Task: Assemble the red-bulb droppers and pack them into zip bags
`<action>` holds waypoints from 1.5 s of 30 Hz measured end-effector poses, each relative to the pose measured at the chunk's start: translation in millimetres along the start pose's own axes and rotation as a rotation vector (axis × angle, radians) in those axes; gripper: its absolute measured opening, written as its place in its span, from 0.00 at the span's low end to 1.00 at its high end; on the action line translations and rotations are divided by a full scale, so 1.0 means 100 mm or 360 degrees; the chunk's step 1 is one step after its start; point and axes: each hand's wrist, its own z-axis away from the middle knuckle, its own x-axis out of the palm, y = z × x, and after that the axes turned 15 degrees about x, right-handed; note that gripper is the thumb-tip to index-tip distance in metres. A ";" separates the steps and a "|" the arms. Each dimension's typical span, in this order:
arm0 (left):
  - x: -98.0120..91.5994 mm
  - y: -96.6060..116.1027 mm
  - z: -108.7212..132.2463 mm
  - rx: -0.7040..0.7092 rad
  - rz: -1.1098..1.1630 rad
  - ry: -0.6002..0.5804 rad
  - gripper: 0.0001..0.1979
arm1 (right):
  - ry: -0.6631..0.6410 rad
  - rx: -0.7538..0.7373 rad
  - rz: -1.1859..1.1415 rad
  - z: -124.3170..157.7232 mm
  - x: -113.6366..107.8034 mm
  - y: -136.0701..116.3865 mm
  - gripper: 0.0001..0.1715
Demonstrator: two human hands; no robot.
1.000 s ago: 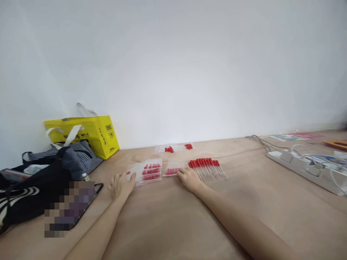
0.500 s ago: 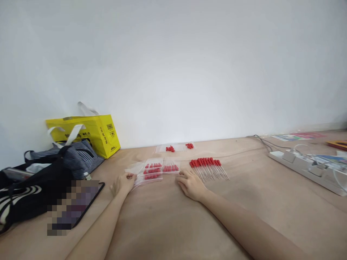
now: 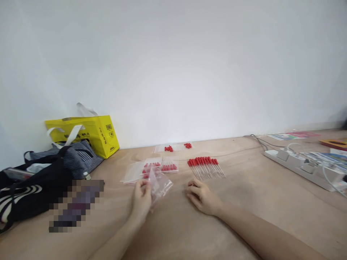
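My left hand (image 3: pixel 142 198) pinches a clear plastic bag (image 3: pixel 161 186), which stands crumpled above the table and looks to have nothing in it. Behind it lie flat clear bags of red-bulbed droppers (image 3: pixel 169 167), partly covered by the held bag. Some flat bags (image 3: pixel 131 172) without visible red bulbs lie at their left. My right hand (image 3: pixel 203 198) rests on the table with loosely curled fingers, thumb apart, nothing seen in it. Just beyond it, loose droppers (image 3: pixel 206 167) lie side by side in a row, red bulbs toward the wall.
More bagged droppers (image 3: pixel 177 147) lie by the wall. On the left are a yellow bag (image 3: pixel 108 135), a striped bag (image 3: pixel 78 159), a black bag (image 3: pixel 32 198) and a blurred-out flat object (image 3: pixel 78 206). A white power strip (image 3: pixel 303 169) with cables and some printed sheets (image 3: pixel 292 135) are at right.
My left hand has drawn a clear bag away from the pile, toward me and to the right. My right hand has shifted slightly right and nearer to me.
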 end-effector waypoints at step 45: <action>0.05 0.14 0.21 0.1173 -0.0487 -0.1710 0.24 | 0.0262 0.1253 0.0731 -0.82 0.03 0.26 0.14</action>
